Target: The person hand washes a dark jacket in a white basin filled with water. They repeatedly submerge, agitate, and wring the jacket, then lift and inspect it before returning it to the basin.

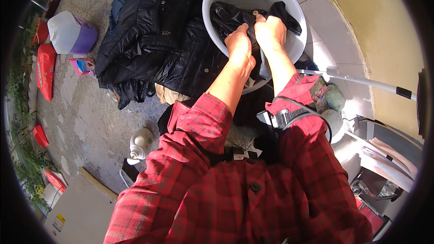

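Note:
A white plastic basin [211, 6] stands before me, with a wet dark garment [227, 17] lying in it. My left hand [240, 43] is closed on the garment's cloth at the near side of the basin. Just right of it, my right hand [270, 31] grips the same dark cloth, close to a round button. Part of the garment rises against the basin's right wall, and greyish cloth hangs by the near rim under my wrists. The fingertips of both hands are partly hidden by the hands themselves.
Black quilted jackets [145, 37] are heaped left of the basin. Farther left are a jug of purple liquid [73, 34], a red packet [45, 71] and a pink packet [82, 66]. A white bottle [140, 142] lies near my left sleeve. A white pole [359, 79] and green gourds [334, 97] are at right.

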A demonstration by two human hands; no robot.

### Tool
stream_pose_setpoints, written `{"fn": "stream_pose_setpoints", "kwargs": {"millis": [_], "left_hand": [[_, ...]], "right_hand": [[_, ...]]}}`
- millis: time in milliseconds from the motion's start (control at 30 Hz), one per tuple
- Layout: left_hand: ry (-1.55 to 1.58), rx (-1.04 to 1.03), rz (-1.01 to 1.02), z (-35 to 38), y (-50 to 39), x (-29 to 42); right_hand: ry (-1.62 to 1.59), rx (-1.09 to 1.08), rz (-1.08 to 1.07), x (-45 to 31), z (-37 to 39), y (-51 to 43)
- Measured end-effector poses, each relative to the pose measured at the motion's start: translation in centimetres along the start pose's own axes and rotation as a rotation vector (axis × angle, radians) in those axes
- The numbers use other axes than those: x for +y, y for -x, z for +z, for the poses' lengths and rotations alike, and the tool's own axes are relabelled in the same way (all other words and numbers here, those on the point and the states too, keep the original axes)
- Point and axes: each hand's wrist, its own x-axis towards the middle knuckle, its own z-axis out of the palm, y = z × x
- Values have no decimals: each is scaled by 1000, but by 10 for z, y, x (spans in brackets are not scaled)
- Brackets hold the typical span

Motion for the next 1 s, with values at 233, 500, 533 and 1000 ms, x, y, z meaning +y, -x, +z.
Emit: {"fn": "stream_pose_setpoints", "kwargs": {"millis": [233,500,533,1000], "left_hand": [[-341,-22,269,-9,-3,7],[42,-166,-32,-1,-4,9],[61,-93,7,-1,-2,11],[325,-310,-325,-11,5,25]], "right_hand": [[-51,16,-236,13,8,25],[44,-73,309,68,5,-31],[-145,1,232,80,2,-35],[-1224,-892,503,52,-26,24]]}}
